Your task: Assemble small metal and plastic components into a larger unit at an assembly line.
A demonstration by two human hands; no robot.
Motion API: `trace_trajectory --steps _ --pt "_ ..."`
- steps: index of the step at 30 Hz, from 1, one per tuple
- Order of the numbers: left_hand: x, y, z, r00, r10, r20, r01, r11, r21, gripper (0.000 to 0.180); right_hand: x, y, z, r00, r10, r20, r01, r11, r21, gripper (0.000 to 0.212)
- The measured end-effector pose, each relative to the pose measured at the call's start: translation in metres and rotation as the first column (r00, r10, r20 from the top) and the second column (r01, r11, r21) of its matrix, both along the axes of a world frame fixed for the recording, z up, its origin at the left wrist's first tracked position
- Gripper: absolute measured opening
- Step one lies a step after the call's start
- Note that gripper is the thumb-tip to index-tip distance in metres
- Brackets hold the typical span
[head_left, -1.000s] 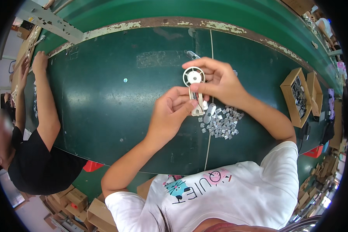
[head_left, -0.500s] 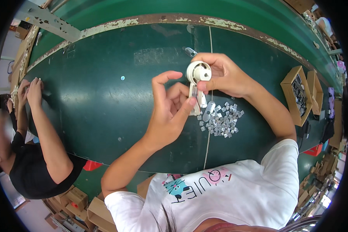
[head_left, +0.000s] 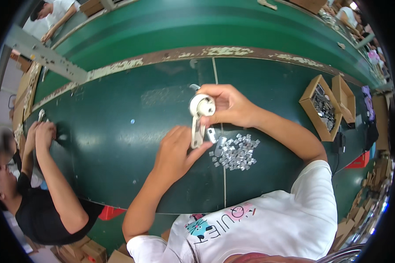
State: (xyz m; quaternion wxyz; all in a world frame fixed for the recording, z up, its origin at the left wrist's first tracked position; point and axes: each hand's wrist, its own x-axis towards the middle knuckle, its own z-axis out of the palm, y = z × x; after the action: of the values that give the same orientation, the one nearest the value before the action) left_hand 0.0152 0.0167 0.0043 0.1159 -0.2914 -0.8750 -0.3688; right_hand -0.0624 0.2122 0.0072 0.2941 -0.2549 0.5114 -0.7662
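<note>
A cream plastic housing [head_left: 198, 131] with a round, hollow head and a narrow handle is raised over the green table. My right hand [head_left: 227, 105] pinches its round head, thumb in front and fingers behind. Around the handle's lower end is my left hand [head_left: 169, 151], fingers curled on one side and thumb stretched past the other; the exact contact is partly hidden. Below and to the right lies a pile of small clear, shiny square pieces [head_left: 241, 152]. Next to it are a grey oval piece [head_left: 220, 145] and a small white piece [head_left: 212, 135].
Another grey oval piece [head_left: 194, 87] lies beyond my right hand. Two cardboard boxes stand at the right; the nearer box [head_left: 322, 109] contains many small dark and metallic parts. A co-worker's hands [head_left: 43, 133] are busy at the left. A raised, worn ledge [head_left: 232, 51] borders the table's far side.
My view has shifted, so the table sits lower in it. My left fingers, earlier raised and spread, have curled down beside the handle. My right hand keeps its grip on the round head.
</note>
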Motion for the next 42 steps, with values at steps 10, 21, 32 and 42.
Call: trace_trajectory --steps 10,21,32,42 --pt "0.006 -0.002 0.013 0.804 -0.055 0.592 -0.126 0.957 0.26 0.021 -0.002 0.001 0.012 0.993 -0.016 0.121 0.006 0.996 0.089 0.023" --pt "0.007 0.005 -0.002 0.914 -0.092 0.396 -0.048 0.943 0.329 0.018 0.002 0.002 0.031 0.999 -0.042 0.011 0.039 0.981 0.189 0.022" --pt "0.003 0.002 -0.005 0.709 -0.464 0.53 -0.1 0.679 0.728 0.04 0.004 0.001 0.031 0.992 -0.102 -0.072 0.119 0.945 0.304 0.025" --pt "0.004 0.005 0.003 0.563 -0.593 0.576 -0.174 0.596 0.784 0.048 0.002 0.001 0.025 0.984 -0.125 -0.128 0.145 0.976 0.164 0.041"
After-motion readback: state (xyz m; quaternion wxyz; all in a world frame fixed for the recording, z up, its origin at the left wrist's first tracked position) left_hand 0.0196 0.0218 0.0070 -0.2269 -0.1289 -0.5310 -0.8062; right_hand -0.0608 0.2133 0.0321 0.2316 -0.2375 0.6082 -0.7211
